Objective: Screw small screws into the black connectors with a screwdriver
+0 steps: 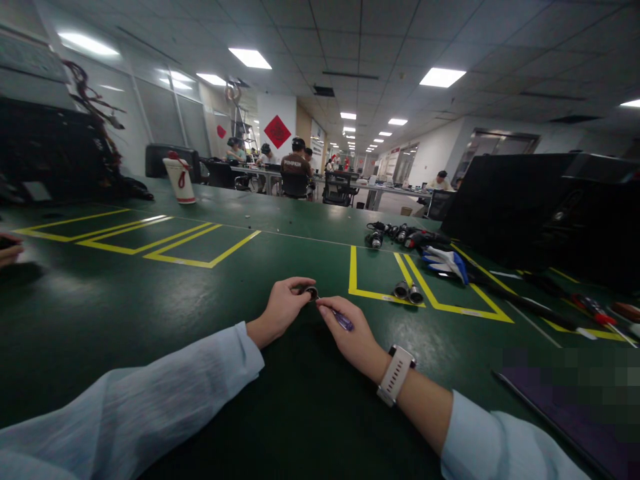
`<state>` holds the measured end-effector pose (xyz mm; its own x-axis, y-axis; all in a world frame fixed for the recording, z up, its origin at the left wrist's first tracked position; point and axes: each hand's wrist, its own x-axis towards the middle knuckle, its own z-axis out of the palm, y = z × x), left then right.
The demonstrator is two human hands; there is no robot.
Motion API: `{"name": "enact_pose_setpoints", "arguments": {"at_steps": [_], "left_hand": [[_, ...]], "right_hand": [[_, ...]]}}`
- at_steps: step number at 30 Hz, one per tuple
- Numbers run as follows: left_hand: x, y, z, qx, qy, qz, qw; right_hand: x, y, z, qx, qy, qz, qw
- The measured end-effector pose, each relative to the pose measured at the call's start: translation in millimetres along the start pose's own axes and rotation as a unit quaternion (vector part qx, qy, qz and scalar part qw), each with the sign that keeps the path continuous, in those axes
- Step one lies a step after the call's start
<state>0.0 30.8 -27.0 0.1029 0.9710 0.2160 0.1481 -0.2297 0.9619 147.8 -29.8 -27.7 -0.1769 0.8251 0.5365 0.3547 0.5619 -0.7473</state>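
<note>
My left hand (283, 307) pinches a small round metal part (311, 292) with a dark opening, near the middle of the view. In my right hand (354, 333) is a small screwdriver (343, 321) with a clear purple handle, its front end against or very close to the part. Fingers of both hands are closed, and the screwdriver's tip is too small to make out. To the right, two round metal fittings (415, 295) stand side by side on the yellow tape (370, 294) of the green table (210, 373).
Cables and dark metal parts (376, 239) lie beyond, beside white-and-blue gloves (445, 264). Tools with red handles (595, 310) are at the right, a dark flat device (565, 413) nearer. A white cup (180, 179) stands back left. Another person's hand (10, 250) shows at the left edge.
</note>
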Motion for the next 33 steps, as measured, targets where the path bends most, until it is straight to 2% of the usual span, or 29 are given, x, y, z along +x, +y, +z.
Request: {"name": "enact_pose_setpoints", "arguments": {"at_steps": [8,23,33], "left_hand": [[1.0,-1.8,1.0,0.005,0.014,0.002,1.0],[0.5,-3.2,1.0,-0.024,-0.011,-0.009,1.0],[-2.3,3.9,1.9,-0.007,-0.013,-0.014,1.0]], "right_hand": [[-0.3,-1.2,-0.5,0.005,0.003,-0.013,1.0],[-0.8,0.2,0.3,-0.022,0.006,-0.035,0.999],[-1.1,2.1,0.4,-0.018,0.002,-0.034,0.999]]}}
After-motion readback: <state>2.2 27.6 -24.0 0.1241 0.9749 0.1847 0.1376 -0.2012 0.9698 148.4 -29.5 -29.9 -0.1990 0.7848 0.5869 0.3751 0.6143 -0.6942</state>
